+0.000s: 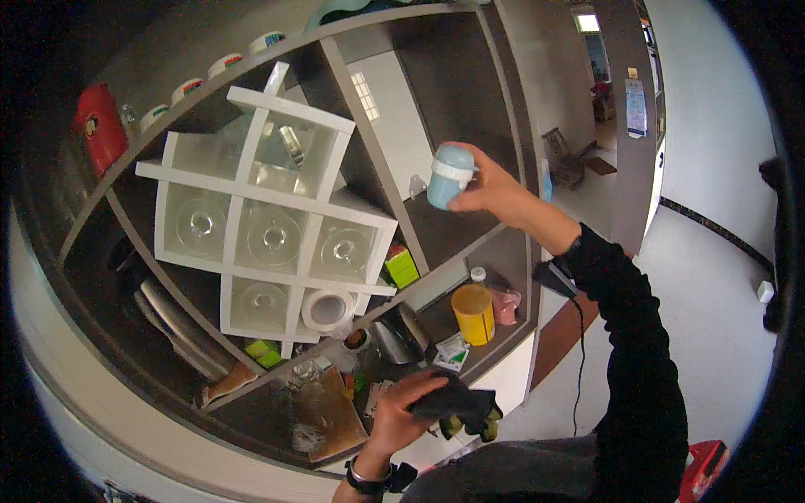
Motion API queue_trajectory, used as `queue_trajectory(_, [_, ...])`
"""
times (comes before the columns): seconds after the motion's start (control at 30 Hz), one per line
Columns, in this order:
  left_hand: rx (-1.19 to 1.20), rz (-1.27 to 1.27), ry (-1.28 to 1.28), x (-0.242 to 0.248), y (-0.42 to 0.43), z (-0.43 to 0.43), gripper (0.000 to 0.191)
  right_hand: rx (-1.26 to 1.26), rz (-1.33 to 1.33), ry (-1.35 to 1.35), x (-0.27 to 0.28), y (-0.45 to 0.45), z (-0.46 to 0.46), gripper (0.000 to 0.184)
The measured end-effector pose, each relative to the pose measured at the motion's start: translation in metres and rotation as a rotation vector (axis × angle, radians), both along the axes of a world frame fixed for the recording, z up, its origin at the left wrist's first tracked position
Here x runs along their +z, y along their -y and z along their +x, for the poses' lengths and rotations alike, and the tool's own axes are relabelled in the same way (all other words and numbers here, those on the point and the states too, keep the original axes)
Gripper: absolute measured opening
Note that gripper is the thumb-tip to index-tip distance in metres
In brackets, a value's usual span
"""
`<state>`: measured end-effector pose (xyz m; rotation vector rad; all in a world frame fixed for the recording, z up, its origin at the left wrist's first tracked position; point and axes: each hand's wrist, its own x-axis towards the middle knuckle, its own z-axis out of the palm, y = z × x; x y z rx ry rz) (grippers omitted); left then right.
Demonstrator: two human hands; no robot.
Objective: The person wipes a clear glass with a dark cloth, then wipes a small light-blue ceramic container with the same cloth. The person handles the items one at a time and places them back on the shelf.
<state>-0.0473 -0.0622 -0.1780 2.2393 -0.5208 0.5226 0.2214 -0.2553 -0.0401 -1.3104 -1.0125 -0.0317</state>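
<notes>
Up at the right compartment of a dark shelf unit (pixel 462 82), my right hand (pixel 494 188) grips a small light-blue lidded container (pixel 448 176) with a white band around it. The container is tilted a little and held off the shelf. Lower down, my left hand (pixel 399 412) holds a bunched black cloth (pixel 456 399) in front of the bottom shelf. Some of that hand's fingers are hidden by the cloth. Below the container, a yellow canister (pixel 473 314) stands on the lower shelf, with a pink bag (pixel 505 306) beside it.
A white lattice rack (pixel 314 210) holds several clear round glass pieces (pixel 273 237) and a roll of tape (pixel 327 310). Green boxes (pixel 401 267) stand nearby. A red bag (pixel 102 129) and several tubs (pixel 187 90) line the top. A black cord (pixel 580 364) hangs at right.
</notes>
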Motion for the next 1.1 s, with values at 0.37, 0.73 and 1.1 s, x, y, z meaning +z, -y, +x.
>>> queue_trajectory(0.37, [-0.23,-1.577,-0.418,-0.008,0.011,0.029,0.039,-0.076,-0.18,0.212,-0.067,0.017,-0.091,0.073])
queue_trajectory(0.73, [0.361,-0.392,0.537,-0.016,0.041,0.03,0.051,-0.297,-0.185,0.514,-0.141,-0.016,-0.134,0.071])
queue_trajectory(1.1, [0.441,-0.219,0.31,-0.005,0.031,0.039,0.032,-0.351,-0.168,0.736,-0.17,-0.026,-0.17,0.065])
